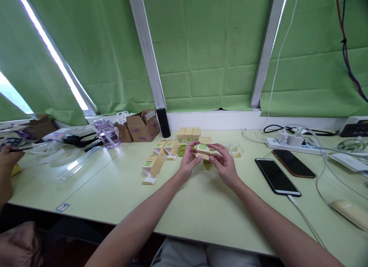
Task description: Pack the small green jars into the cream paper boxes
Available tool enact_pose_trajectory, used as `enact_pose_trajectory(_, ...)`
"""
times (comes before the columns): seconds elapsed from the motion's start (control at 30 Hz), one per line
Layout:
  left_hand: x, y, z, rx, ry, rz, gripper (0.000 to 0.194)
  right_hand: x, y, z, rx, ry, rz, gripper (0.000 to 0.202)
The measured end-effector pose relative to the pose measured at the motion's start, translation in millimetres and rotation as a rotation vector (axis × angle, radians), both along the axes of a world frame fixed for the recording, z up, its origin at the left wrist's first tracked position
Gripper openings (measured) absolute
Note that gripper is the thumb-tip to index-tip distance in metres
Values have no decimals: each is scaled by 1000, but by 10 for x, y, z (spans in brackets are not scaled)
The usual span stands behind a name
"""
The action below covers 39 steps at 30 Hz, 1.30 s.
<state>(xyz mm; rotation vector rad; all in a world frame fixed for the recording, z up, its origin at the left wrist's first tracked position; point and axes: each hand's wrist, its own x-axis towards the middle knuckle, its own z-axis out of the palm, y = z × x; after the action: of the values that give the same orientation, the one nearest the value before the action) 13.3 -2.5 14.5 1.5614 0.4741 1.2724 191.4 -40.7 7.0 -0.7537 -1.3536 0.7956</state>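
Between my left hand and my right hand is a small tan box with a pale green label, its lower flap folded outward. Fingers of both hands grip its sides. Just beneath the flap, a small clear glass jar with something yellow in it stands on the table. Open tan boxes lie to the left, and closed ones stand in a row behind. Green pieces show behind my left hand. Clear glass jars with yellow bits sit right of my right hand.
Two phones, a power strip and cables lie at the right. A purple bottle, a cardboard box and a black cylinder stand back left. Another person's hand is at the far left.
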Motion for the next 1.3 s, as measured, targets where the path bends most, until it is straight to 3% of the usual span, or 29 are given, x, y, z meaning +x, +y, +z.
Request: enact_pose_trajectory(1.3, 16, -18, 31, -15, -17, 76, 54, -65, -30, 4, 38, 24, 7, 46)
